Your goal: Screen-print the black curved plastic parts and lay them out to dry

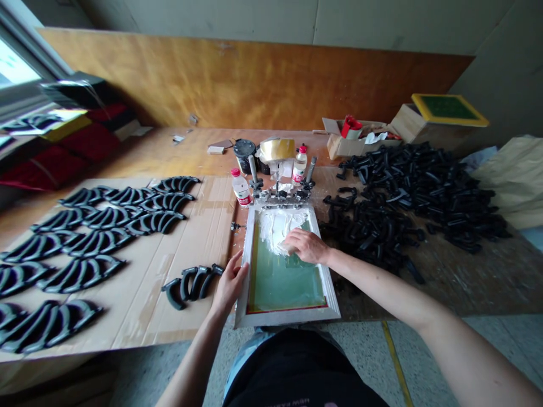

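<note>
A metal-framed printing screen (326, 282) with green mesh lies flat on the table, clamped at its far end by a hinge bar (282, 198). Thick white paste (275, 226) covers the far left part of the mesh. My right hand (305, 247) presses into the paste's edge, and its fingers may hide a tool. My left hand (231, 282) grips the screen's near left edge. Beside that hand, several black curved plastic parts (190, 285) lie on brown cardboard (199, 226). More of these parts stand in rows further left (80, 274).
A large heap of black parts (407, 192) fills the table's right side. Behind the clamps stand two plastic bottles (241, 187), a black can (245, 155) and a tape roll (277, 149). A cardboard box (343, 146) and a yellow-framed screen (448, 109) sit at the back right.
</note>
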Demonstrator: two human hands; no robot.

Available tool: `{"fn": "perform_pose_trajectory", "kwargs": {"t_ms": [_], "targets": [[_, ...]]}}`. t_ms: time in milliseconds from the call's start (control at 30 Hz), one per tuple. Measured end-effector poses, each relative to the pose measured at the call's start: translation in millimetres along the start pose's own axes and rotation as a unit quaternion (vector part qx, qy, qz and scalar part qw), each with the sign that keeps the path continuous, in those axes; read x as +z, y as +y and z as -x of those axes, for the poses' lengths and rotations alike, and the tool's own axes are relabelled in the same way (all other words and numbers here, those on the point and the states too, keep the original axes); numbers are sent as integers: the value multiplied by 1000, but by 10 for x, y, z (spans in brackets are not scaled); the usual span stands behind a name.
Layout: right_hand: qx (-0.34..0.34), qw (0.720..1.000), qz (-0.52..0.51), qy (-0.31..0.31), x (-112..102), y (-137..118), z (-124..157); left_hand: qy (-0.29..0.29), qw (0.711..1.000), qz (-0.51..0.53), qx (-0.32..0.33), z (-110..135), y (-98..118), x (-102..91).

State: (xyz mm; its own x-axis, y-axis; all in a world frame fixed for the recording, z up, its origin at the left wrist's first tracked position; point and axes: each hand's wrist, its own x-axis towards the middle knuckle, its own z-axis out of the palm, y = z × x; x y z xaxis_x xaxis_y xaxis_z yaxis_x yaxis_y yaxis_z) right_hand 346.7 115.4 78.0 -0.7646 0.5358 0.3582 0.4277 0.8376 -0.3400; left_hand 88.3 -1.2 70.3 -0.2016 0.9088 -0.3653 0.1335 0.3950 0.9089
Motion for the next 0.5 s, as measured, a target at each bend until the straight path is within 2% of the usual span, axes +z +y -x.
{"fn": "perform_pose_trajectory", "kwargs": {"t_ms": [133,200,267,333,400,500], "targets": [[97,995,5,22,-218,147,-393,-1,1000,15,-2,68,193,-47],[166,985,21,37,-348,281,-639,-4,1000,24,5,116,357,-107],[224,972,37,58,-506,458,-759,2,999,26,26,143,543,-171],[275,955,42,102,-670,663,-696,3,998,35,55,117,733,-210],[343,925,41,156,-775,851,-481,7,991,83,103,35,928,-201],[448,877,26,171,-673,964,-74,11,968,175,179,-141,1228,-112]]}}
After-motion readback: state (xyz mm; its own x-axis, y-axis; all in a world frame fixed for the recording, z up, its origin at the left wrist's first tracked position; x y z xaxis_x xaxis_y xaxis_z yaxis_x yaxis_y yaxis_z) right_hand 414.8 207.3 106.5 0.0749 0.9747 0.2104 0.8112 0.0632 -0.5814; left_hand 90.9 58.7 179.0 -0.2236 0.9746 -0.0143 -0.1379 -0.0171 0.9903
